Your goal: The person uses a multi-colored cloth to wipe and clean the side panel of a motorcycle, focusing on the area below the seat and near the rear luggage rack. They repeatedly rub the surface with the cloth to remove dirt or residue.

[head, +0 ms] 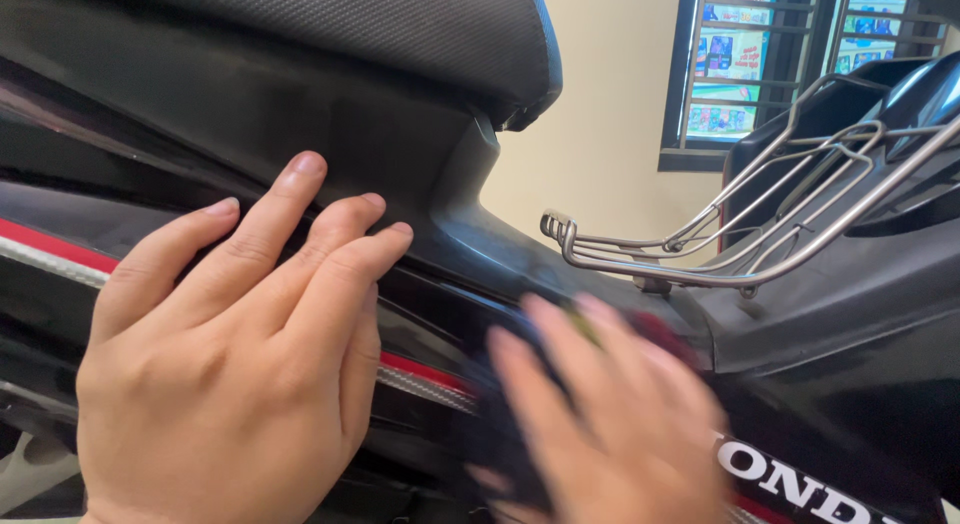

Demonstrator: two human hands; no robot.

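- Left hand (225, 369) spread flat, fingers open, on black scooter side panel (440, 234); holding nothing
- Right hand (610, 424) blurred, pressing dark cloth (500, 424) against panel; grip unclear
- Textured seat (400, 34) above; wire rack (720, 234) right; barred window (760, 64) behind

I see the motorcycle's black side panel (250, 114) carrying everything: my left hand (230, 369) lies flat near its left edge, my blurred right hand (610, 424) presses a dark cloth (500, 424) near its lower edge.
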